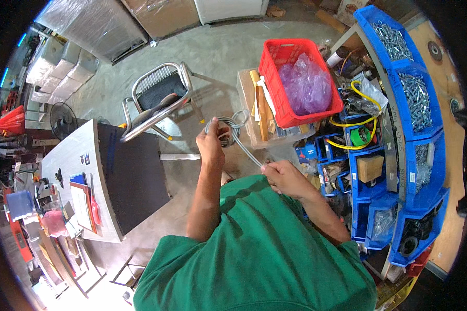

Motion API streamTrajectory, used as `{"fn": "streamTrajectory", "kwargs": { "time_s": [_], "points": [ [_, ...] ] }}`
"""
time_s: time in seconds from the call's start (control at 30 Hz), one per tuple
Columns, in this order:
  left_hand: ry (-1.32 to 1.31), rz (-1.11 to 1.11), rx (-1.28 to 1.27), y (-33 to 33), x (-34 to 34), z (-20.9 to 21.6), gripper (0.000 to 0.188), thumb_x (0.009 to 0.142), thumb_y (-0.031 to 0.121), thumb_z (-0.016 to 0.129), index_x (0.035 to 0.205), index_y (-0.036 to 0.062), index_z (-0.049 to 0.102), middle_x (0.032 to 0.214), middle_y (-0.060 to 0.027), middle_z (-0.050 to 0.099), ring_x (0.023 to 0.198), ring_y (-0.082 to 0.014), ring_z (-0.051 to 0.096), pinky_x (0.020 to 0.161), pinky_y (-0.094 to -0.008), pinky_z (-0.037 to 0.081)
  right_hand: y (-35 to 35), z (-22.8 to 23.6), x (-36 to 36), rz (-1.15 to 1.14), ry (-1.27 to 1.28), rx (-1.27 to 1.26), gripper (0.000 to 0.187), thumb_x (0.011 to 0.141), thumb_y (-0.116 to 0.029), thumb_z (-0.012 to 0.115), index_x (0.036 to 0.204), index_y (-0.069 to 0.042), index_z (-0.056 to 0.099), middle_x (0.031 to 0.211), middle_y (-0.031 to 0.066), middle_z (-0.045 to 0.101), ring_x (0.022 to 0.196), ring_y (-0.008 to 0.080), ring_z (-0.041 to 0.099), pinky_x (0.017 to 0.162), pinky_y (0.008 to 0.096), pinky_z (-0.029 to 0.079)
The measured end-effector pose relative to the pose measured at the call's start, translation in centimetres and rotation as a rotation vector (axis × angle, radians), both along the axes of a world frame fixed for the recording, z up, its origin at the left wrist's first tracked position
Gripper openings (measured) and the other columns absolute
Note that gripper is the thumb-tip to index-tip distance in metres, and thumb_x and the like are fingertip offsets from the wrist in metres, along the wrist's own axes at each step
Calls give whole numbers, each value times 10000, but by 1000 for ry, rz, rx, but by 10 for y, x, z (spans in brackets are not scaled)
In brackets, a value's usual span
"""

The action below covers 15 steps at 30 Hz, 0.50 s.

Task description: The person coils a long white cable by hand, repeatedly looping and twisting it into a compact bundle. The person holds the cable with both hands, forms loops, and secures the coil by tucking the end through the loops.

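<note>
My left hand (211,143) is closed around a small coil of grey cable (237,127), held out in front of my body. Loose loops of the cable stand out to the right of those fingers. From the coil a doubled length runs down and right to my right hand (283,178), whose fingers pinch it close to my green shirt. The cable's ends cannot be made out. Just beyond the coil, to the right, is a clear-wrapped box (248,90) with yellow and wooden strips lying on it.
A red crate (306,118) holds a purple plastic bag. At right, blue bins (420,136) carry screws and parts, near a yellow hose (374,111). A metal-framed chair (161,101) stands ahead. To the left is a desk (99,181) with a clipboard; a fan (63,120) is behind it.
</note>
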<state>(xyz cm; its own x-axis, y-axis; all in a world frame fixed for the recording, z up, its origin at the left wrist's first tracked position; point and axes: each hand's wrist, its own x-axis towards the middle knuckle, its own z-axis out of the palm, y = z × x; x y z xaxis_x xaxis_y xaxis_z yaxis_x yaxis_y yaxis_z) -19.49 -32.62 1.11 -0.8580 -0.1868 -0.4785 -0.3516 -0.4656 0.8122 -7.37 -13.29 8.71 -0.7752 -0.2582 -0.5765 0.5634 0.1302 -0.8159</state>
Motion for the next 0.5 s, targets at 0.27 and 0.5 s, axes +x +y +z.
{"fn": "streamTrajectory", "kwargs": {
  "time_s": [0.27, 0.5],
  "points": [
    [26, 186, 68, -12, -26, 9, 210, 902, 202, 674, 822, 24, 598, 725, -28, 546, 535, -130, 541, 467, -274, 457, 24, 52, 34, 256, 55, -61, 431, 1017, -308, 489, 678, -43, 468, 572, -36, 391, 531, 79, 378, 489, 305, 354],
    [210, 138, -64, -6, -31, 32, 263, 932, 253, 634, 767, 56, 577, 630, 5, 479, 554, -94, 501, 526, -246, 415, 48, 37, 60, 344, 250, 120, 400, 998, -301, 506, 734, 0, 510, 604, 91, 468, 586, 164, 447, 568, 365, 411]
  ]
}}
